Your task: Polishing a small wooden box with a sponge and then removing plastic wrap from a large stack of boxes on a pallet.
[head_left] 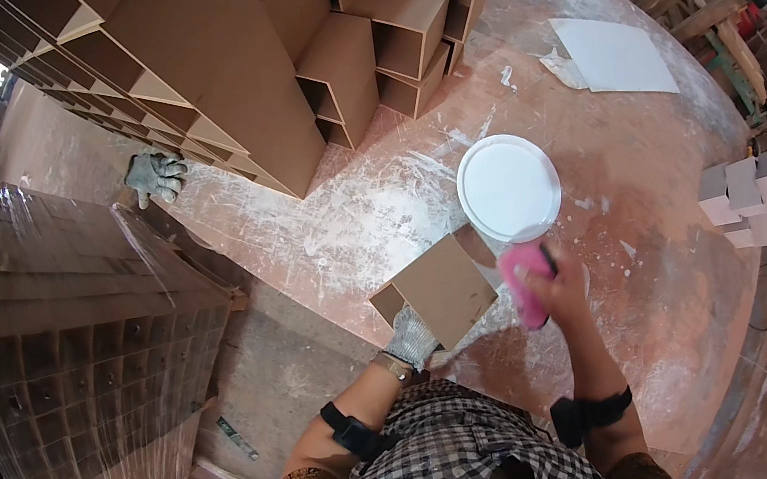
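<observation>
showing plain brown box (453, 289) | gaping on left side | presenting one broad face upward | being held slantwise over reddish surface (663, 335) || showing pink block-like tool (519, 294), motion-blurred, dark-edged | being held just right of box

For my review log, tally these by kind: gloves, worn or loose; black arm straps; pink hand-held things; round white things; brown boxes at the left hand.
Gloves: 2 (one on the left hand, one loose glove)
Black arm straps: 2
Pink object in the right hand: 1
Round white thing: 1
Brown box: 1
Total: 7
</observation>
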Available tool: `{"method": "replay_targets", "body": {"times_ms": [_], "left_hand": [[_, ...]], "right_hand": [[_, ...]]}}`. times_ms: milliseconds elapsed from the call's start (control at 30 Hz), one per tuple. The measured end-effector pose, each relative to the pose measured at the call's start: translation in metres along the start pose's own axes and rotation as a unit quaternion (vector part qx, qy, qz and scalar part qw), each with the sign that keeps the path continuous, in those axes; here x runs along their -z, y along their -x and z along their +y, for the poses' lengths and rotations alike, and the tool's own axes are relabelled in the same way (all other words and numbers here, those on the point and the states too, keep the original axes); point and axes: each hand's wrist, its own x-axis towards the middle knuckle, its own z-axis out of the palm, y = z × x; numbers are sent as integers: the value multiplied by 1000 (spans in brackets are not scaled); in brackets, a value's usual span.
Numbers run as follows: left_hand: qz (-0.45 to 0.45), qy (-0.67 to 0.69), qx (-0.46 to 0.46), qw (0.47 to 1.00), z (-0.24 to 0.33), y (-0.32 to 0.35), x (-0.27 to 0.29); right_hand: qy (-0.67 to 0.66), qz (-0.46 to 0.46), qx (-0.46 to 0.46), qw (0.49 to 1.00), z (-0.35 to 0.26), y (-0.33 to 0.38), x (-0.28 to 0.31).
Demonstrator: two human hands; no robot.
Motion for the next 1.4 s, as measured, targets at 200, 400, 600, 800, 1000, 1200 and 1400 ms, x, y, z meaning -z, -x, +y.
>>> {"method": "replay_targets", "body": {"times_ms": [200,400,600,800,1000,1200,1400], "left_hand": [[24,156,-42,987,-7,-15,-16],[-40,138,-8,990,26,-18,24],[49,283,-88,954,-5,-14,-13],[62,167,-116,977,-23,-16,-38],[-21,132,-53,990,-19,-20,-17],[-80,65,-15,995,10,-19,14],[10,24,1,1000,-8,-4,1]], "right_hand": [[188,-60,233,952,-35,18,-47],[235,-61,214,946,-28,-11,-42],[216,-116,341,908,-25,3,-45],[223,-119,382,889,-19,-51,-53],[216,-211,399,866,-19,18,-36],[191,-78,358,910,-5,-79,-42],[242,-112,379,886,-3,22,-30]]}}
